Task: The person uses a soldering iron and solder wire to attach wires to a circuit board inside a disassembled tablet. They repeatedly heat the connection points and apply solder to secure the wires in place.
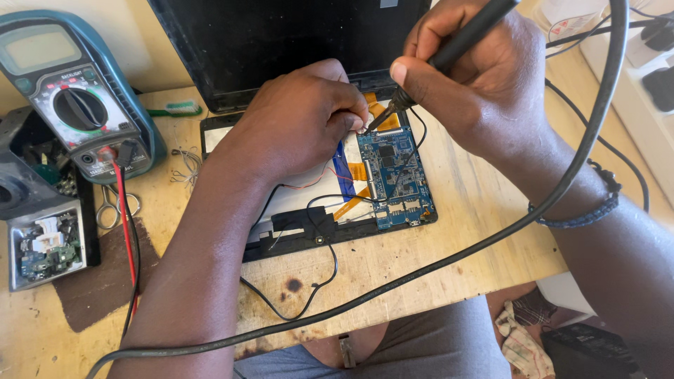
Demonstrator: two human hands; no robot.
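Right hand [484, 77] grips soldering iron [460, 42], tip on circuit board [394, 175] top edge; left hand [302, 119] pinches wire [316, 184] beside it.

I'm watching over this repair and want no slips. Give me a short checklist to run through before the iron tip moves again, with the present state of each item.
1. Right hand grips the soldering iron firmly: ok, fingers wrap the handle.
2. Iron tip sits at the top edge of the blue circuit board: ok.
3. Left hand steadies the work beside the tip: ok, though its fingertips are very close to the hot end.
4. Thick black cord is clear of the board: ok, it sweeps across the bench nearer the person than the board.
5. Thin wire is held on the joint: cannot tell, the left hand hides it.
6. Multimeter leads are away from the work: ok, off to the left.
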